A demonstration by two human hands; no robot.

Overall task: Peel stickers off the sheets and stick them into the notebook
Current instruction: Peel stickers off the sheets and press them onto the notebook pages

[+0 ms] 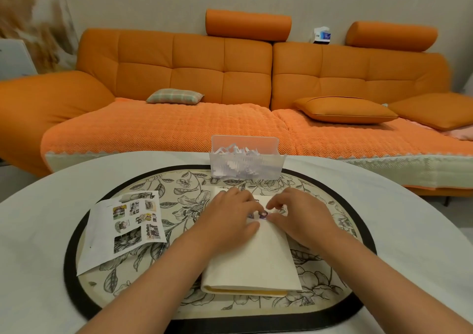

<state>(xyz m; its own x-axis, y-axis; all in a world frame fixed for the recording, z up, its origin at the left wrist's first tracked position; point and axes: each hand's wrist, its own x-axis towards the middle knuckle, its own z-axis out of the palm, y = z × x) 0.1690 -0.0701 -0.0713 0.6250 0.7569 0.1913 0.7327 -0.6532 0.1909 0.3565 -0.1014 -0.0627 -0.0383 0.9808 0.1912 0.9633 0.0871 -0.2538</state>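
Note:
A cream notebook [258, 259] lies on the floral mat, its page facing up. A small purple sticker [262, 214] sits on the upper part of the page. My left hand [230, 213] rests flat on the page, fingertips touching the sticker's left side. My right hand [297, 213] comes in from the right, its curled fingers and thumb at the sticker's right edge; whether they pinch it is unclear. A sticker sheet [125, 228] with several picture stickers lies on the mat to the left, away from both hands.
A clear plastic box [245, 166] filled with white paper scraps stands just behind the notebook. The oval floral mat [179, 203] with a black rim covers a round white table [38, 231]. An orange sofa [230, 78] with cushions runs behind.

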